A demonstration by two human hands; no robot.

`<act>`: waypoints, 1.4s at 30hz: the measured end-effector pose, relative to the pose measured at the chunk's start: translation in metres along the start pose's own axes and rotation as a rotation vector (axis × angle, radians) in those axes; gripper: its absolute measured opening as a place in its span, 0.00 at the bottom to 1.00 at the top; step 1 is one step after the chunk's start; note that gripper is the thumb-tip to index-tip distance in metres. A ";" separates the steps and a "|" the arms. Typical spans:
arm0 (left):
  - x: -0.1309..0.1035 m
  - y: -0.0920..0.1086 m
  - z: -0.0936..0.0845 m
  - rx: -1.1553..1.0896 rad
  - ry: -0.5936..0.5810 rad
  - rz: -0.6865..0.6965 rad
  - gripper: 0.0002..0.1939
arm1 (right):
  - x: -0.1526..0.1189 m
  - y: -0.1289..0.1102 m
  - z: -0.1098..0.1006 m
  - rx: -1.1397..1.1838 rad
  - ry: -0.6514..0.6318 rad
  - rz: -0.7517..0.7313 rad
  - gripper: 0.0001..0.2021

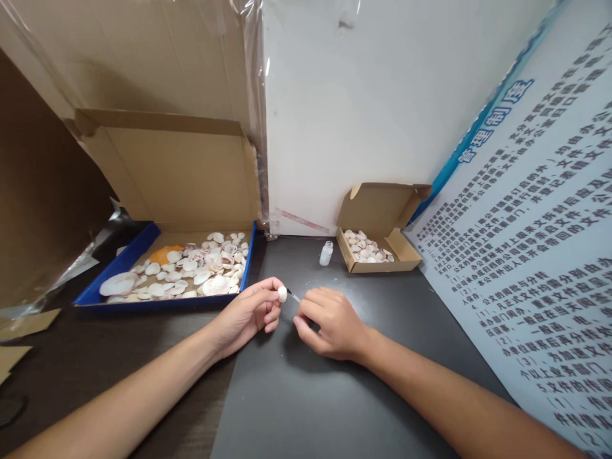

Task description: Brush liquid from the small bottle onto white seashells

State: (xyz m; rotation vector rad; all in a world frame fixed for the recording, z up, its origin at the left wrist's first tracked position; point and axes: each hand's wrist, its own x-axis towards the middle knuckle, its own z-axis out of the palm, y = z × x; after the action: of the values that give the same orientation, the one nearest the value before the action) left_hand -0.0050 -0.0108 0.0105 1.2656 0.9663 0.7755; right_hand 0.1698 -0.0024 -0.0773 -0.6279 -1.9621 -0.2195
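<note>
My left hand point(255, 309) pinches a small white seashell point(282, 294) between thumb and fingers, above the dark mat. Just right of it, my right hand point(332, 324) is closed around a small brush point(293, 294) with a pale handle. The brush's dark tip points left, at or very near the shell; whether it touches I cannot tell. A small glass bottle point(326, 254) with whitish contents stands uncapped on the mat beyond my right hand.
At the left, a blue-sided tray point(90, 295) holds many loose shells and something orange. Behind the bottle on the right, an open cardboard box point(356, 264) contains more shells. A white panel point(354, 127) and a printed poster point(535, 191) enclose the table.
</note>
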 end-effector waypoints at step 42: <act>0.002 -0.002 -0.002 0.087 0.025 0.042 0.08 | 0.000 0.000 0.001 0.022 0.025 -0.033 0.12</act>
State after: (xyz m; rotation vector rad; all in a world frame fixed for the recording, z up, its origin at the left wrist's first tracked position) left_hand -0.0065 -0.0085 0.0079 1.3578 1.0056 0.7908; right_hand 0.1686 -0.0018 -0.0778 -0.5764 -1.9496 -0.2248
